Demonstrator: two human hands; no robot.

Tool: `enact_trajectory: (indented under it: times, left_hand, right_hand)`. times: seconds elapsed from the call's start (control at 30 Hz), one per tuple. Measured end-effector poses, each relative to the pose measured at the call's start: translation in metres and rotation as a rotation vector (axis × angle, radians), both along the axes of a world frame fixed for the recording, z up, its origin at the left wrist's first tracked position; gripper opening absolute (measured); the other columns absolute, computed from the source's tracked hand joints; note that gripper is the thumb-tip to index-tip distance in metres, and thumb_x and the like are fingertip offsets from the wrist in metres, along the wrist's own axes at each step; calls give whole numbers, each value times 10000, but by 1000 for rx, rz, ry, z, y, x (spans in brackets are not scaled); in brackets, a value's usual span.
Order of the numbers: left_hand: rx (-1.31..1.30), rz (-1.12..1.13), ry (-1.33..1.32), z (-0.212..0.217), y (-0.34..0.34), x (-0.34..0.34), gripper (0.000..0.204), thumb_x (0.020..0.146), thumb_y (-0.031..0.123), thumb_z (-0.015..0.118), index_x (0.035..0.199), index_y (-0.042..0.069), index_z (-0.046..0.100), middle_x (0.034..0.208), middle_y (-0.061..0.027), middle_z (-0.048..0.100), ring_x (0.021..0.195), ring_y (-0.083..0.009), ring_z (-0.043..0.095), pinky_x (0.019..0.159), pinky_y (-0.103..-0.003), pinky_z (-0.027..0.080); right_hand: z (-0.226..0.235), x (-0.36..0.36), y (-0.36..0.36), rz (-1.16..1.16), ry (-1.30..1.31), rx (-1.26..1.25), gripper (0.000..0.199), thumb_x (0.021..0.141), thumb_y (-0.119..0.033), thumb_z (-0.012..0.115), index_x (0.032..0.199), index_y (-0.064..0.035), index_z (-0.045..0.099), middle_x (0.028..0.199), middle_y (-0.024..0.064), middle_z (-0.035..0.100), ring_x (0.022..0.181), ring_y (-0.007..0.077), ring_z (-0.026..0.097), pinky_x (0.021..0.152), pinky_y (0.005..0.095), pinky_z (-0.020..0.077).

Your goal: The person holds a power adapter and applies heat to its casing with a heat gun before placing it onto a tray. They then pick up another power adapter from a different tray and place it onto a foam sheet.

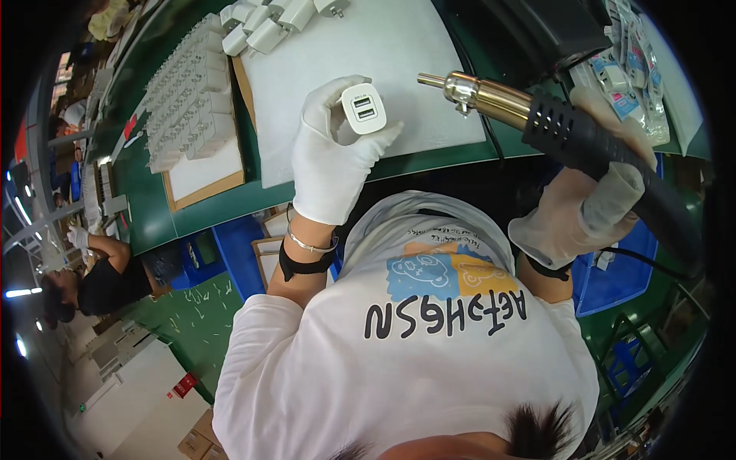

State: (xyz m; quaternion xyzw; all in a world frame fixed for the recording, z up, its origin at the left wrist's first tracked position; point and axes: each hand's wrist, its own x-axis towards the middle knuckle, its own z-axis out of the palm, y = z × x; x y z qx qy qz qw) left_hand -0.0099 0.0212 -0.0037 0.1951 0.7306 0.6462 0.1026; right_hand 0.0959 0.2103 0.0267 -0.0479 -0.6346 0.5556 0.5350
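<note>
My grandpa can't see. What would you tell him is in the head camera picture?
A white-gloved left hand holds a white charger with two slots, while the gloved right hand grips a black tool with a metal nozzle. More white chargers stand in rows at left.

A co-worker (107, 274) in a black top (126, 287) is seen at far left beside a littered green floor (172, 318), with cardboard boxes (198, 440) near a red sign (182, 385); at right, clear plastic packages (635, 57) lie on the green table (153, 218), a blue bin (613, 284) below, as strip lights (23, 292) glow at left
</note>
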Motion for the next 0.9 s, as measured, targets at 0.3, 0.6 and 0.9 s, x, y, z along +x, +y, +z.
enact_trajectory:
  times: [0.3, 0.6, 0.9]
  left_hand:
    - [-9, 68, 61, -2, 2, -1, 572, 673, 22, 802, 1154, 35, 493, 1131, -62, 532, 1012, -155, 554, 914, -294, 465]
    - [31, 98, 72, 5, 9, -2, 545, 672, 24, 803, 1125, 33, 500, 1086, -60, 542, 998, -146, 555, 905, -290, 471]
    - [92, 60, -1, 7, 11, -3, 534, 679, -3, 789, 1121, 39, 493, 1101, -52, 543, 998, -143, 558, 906, -286, 479]
  right_hand:
    - [-8, 10, 0, -145, -61, -54, 549, 903, -537, 506, 1018, -8, 597, 956, 175, 639, 878, 243, 624, 849, 379, 500]
    - [0, 12, -5, -188, -72, -119, 547, 889, -548, 525, 1023, -24, 599, 955, 153, 633, 868, 216, 614, 847, 361, 496]
    - [5, 15, -6, -156, -12, -194, 510, 864, -525, 586, 1052, -52, 582, 964, 118, 599, 883, 219, 592, 846, 354, 494]
